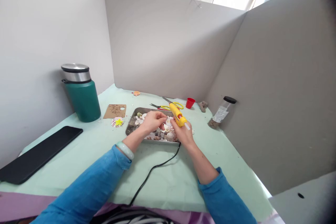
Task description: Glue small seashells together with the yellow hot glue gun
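A metal tray (130, 122) full of shells and small stones (160, 133) lies in the middle of the table. Over its middle is my left hand (153, 120), thumb and fingertips pinched together; whatever they hold is too small to make out. My right hand (183, 133), at the tray's right side, is closed around a yellow glue gun (177, 114), whose pale nozzle points toward me. A black cord (154, 166) runs from below my right hand to the table's front edge. The fingertips of both hands are close together but apart.
On the left stand a green bottle (84, 99), a black flat case (42, 152), a brown card (114, 111) and a flower piece (117, 122). Scissors (160, 106), a red cup (190, 103) and an orange piece (136, 93) lie behind; a clear jar (221, 113) leans right.
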The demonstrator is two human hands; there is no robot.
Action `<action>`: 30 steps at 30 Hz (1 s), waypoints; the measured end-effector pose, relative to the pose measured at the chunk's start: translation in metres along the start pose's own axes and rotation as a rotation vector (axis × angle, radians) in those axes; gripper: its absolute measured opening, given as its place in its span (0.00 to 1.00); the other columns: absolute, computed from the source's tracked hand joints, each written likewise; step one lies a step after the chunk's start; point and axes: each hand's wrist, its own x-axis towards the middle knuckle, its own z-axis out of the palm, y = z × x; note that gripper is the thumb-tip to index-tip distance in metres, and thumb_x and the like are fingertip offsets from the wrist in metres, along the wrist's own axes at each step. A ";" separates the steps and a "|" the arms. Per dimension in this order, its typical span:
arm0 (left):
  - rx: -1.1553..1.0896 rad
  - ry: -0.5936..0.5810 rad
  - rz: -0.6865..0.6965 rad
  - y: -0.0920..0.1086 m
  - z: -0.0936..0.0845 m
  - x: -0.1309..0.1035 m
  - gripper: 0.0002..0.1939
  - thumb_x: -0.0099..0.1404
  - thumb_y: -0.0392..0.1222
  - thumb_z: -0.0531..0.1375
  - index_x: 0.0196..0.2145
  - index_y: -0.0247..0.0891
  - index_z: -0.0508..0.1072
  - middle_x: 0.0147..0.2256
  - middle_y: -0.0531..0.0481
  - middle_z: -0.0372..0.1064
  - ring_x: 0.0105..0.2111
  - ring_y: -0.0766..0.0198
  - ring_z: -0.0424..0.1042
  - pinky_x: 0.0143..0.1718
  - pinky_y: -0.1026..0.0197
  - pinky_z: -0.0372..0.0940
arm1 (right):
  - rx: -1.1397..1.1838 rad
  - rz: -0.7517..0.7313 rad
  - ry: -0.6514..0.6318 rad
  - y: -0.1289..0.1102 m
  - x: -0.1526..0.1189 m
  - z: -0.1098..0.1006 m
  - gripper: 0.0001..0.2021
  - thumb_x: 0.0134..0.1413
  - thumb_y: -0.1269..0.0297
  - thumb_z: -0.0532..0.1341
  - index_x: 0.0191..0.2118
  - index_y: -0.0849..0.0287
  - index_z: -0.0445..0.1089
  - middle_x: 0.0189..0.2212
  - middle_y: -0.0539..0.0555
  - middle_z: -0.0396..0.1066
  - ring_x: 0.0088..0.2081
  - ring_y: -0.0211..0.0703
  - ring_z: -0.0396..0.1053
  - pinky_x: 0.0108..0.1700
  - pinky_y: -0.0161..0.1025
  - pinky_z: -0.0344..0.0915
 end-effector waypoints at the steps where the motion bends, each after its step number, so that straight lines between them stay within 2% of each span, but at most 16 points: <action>1: -0.006 0.002 -0.004 0.001 0.000 0.000 0.07 0.57 0.40 0.58 0.31 0.33 0.71 0.15 0.53 0.66 0.15 0.70 0.66 0.17 0.71 0.52 | -0.004 0.007 -0.004 0.000 0.000 0.000 0.16 0.47 0.52 0.59 0.35 0.62 0.70 0.27 0.52 0.71 0.28 0.42 0.66 0.33 0.37 0.63; 9: -0.086 -0.034 -0.024 0.001 0.001 -0.001 0.10 0.58 0.43 0.58 0.33 0.33 0.73 0.15 0.53 0.67 0.17 0.68 0.68 0.18 0.70 0.53 | 0.018 0.036 0.012 -0.004 0.000 -0.003 0.18 0.47 0.51 0.59 0.36 0.62 0.70 0.25 0.52 0.71 0.28 0.43 0.66 0.30 0.37 0.61; 14: -0.137 -0.050 -0.002 -0.004 0.001 0.002 0.13 0.59 0.48 0.57 0.30 0.33 0.72 0.16 0.52 0.67 0.19 0.66 0.70 0.20 0.68 0.58 | 0.008 0.093 -0.017 -0.008 -0.001 -0.007 0.19 0.47 0.51 0.58 0.36 0.63 0.70 0.21 0.51 0.68 0.25 0.41 0.64 0.28 0.37 0.60; 19: -0.172 -0.047 -0.015 -0.006 0.000 0.003 0.13 0.56 0.47 0.60 0.33 0.33 0.72 0.18 0.52 0.68 0.19 0.66 0.70 0.22 0.67 0.62 | 0.016 0.029 0.004 -0.006 -0.001 -0.005 0.20 0.45 0.49 0.58 0.36 0.63 0.71 0.20 0.51 0.68 0.26 0.43 0.64 0.28 0.37 0.61; 24: -0.126 -0.051 -0.005 -0.007 -0.002 0.004 0.12 0.56 0.46 0.60 0.31 0.33 0.72 0.18 0.52 0.68 0.19 0.67 0.70 0.21 0.69 0.59 | 0.006 0.017 0.008 -0.003 -0.001 -0.003 0.19 0.46 0.50 0.58 0.35 0.62 0.71 0.23 0.53 0.69 0.26 0.43 0.65 0.28 0.38 0.62; 30: -0.047 -0.007 -0.009 -0.003 -0.002 0.001 0.10 0.57 0.44 0.59 0.30 0.33 0.72 0.16 0.52 0.67 0.16 0.69 0.67 0.16 0.70 0.51 | 0.012 0.015 -0.027 0.002 -0.001 0.000 0.18 0.47 0.51 0.58 0.36 0.61 0.70 0.23 0.51 0.69 0.25 0.41 0.64 0.27 0.36 0.61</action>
